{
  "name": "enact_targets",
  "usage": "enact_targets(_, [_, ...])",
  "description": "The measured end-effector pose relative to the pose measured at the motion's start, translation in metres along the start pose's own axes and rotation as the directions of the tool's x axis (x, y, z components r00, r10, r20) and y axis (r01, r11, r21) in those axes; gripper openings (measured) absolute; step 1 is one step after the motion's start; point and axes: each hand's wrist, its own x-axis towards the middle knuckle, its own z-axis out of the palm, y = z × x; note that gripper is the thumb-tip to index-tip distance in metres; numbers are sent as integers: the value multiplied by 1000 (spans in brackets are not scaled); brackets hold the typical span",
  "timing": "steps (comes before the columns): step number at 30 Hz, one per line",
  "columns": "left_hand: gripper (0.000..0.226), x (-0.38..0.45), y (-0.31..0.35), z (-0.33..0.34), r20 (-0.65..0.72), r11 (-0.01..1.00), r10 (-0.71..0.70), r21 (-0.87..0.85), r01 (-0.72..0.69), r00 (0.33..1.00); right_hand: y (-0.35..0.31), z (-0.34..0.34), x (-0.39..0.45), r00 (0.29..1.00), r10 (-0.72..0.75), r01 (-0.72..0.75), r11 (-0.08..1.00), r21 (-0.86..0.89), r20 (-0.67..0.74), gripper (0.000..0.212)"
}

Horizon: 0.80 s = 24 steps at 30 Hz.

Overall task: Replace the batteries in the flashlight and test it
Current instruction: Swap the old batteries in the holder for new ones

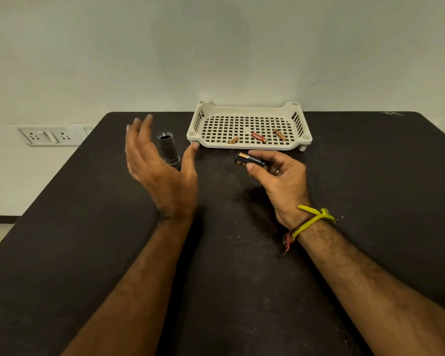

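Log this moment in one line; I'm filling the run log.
left hand: open, by flashlight | right hand: holds batteries | tray: three batteries

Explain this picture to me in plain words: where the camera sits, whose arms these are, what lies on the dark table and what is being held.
There is no machine here. One camera sits on a person's head and looks forward and down, so the two bare arms are that person's own. The right hand, with coloured threads on its wrist, has a grip on black-and-copper batteries; it looks like two, though I cannot be sure. The left hand is open and holds nothing. Just beyond it, on the black table, is a black metal flashlight body with its threaded end open. Farther back lies a cream plastic perforated tray with three small reddish-brown batteries in it.
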Motion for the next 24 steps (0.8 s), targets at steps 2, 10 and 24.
enact_targets(2, [53,-5,8,2,-10,979,199,-33,-199,980,0,0,1,1000,7,-7,999,32,-10,30])
enact_targets(10, [31,-22,8,20,755,636,-131,-433,639,642,3,10,-9,999,9,-16,984,175,40,25])
enact_targets(24, [29,-10,0,13,869,463,-128,-375,803,479,-4,4,-13,934,-254,321,904,-282,251,28])
